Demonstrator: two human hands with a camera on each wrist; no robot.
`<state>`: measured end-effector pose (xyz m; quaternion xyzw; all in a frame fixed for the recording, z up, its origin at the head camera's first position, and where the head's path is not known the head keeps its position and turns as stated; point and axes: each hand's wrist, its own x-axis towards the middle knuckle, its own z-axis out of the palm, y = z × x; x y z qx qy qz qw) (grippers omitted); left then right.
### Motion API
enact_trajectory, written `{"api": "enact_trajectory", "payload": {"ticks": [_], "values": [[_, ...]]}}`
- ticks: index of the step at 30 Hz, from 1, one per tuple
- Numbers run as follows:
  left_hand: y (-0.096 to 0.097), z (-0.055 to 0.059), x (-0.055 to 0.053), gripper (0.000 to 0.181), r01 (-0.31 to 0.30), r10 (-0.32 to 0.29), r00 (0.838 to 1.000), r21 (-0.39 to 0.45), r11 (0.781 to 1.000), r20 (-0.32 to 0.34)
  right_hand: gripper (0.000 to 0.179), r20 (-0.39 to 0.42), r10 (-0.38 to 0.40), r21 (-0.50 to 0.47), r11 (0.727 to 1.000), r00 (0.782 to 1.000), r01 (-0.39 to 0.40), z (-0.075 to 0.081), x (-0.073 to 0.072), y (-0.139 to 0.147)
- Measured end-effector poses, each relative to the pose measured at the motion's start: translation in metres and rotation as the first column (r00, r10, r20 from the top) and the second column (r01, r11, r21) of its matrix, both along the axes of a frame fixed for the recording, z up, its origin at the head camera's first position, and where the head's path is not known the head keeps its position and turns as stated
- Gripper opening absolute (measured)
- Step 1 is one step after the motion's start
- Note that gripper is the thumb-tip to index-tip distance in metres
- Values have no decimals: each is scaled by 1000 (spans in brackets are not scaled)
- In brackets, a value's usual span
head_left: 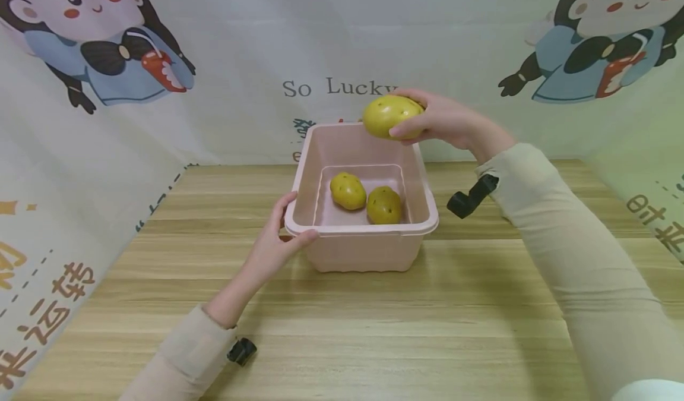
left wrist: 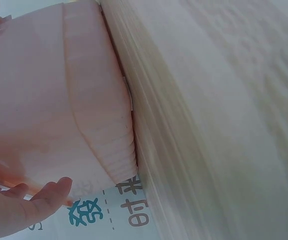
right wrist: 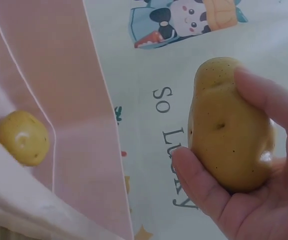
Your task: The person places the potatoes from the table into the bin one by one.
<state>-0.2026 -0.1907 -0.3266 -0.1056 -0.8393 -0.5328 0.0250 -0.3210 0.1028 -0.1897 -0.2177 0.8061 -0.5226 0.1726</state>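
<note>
A pink plastic bin [head_left: 366, 252] stands upright on the table. Inside, on its floor, lie two yellow potatoes, one on the left [head_left: 348, 191] and one on the right [head_left: 384, 205]. My left hand [head_left: 275, 243] grips the bin's near left corner, thumb at the front rim and fingers along the left side. Above the bin's far right part, my right hand [head_left: 449, 119] holds a third potato [head_left: 389, 116] between thumb and fingers. In the right wrist view that potato [right wrist: 231, 130] hangs clear of the bin wall.
The wood-grain table [head_left: 342, 335] extends around the bin. Behind it hangs a pale printed cloth [head_left: 342, 38] with cartoon figures and lettering. Black clips [head_left: 472, 196] sit at both sleeve cuffs.
</note>
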Motion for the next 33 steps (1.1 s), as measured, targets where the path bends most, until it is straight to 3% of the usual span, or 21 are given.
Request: {"api": "enact_trajectory", "payload": {"ticks": [12,33], "values": [[0,0,1,78,-1,2,1000,17,1000,-8,71,44,35,-24,999,998,-34,-14,-11,-29],[0,1,2,77,-1,1,1000,20,1000,-11,69,59,101,-5,995,993,-101,-25,-9,-57]]}}
